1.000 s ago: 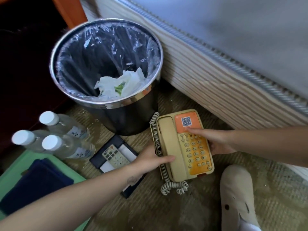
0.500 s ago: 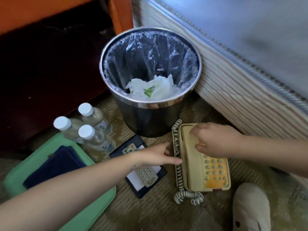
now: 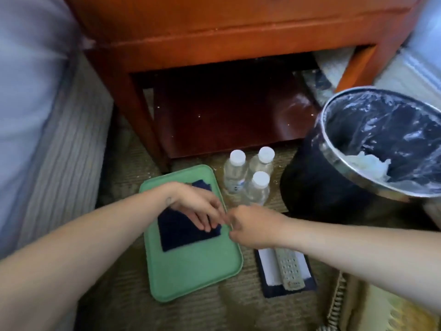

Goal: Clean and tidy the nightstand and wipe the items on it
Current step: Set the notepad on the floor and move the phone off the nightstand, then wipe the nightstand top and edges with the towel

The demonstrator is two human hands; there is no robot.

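Navy cloth lies under the left hand, fingers flat on it; the right hand curls at its right corner, grip unclear. Soft and limp on the green tray, it should lift by a pinched corner.

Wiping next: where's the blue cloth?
Head view, lower centre: the dark blue cloth lies on the green tray, under the left hand, left of the water bottles.

I count three water bottles, one green tray, one navy cloth, one remote control, one lined waste bin, one nightstand.
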